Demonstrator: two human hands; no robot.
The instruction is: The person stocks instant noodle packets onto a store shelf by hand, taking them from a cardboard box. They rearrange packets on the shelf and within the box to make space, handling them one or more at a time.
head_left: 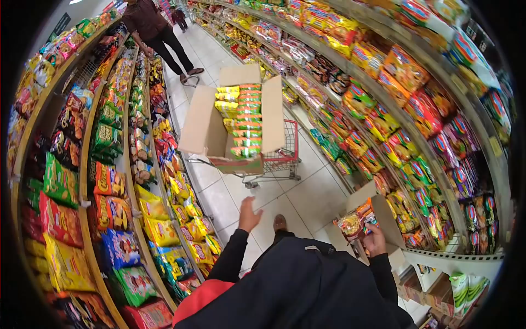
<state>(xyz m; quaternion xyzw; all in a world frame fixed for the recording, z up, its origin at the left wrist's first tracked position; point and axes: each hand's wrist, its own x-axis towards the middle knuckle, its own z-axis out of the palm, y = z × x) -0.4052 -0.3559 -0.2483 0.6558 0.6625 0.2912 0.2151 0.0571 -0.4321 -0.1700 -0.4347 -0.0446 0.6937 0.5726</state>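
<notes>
My left hand (250,214) is raised over the aisle floor with its fingers apart and nothing in it. At the lower right, my right hand (376,241) has its fingers round the edge of an orange and red snack packet (350,223). Behind that packet stands an open cardboard box (388,218) beside the right shelf. Ahead of me a large open carton (204,118) sits on a red and grey shopping cart (289,148). Green-and-orange packets (249,123) fill its right side in a row, and yellow packets (227,98) lie at its back left.
Shelves of snack packets (112,204) line the left side, and a long shelf of noodle packets (378,118) curves along the right. A person (159,33) in dark clothes stands beyond the cart, with another person (178,18) farther back. Tiled floor (318,192) runs between the shelves.
</notes>
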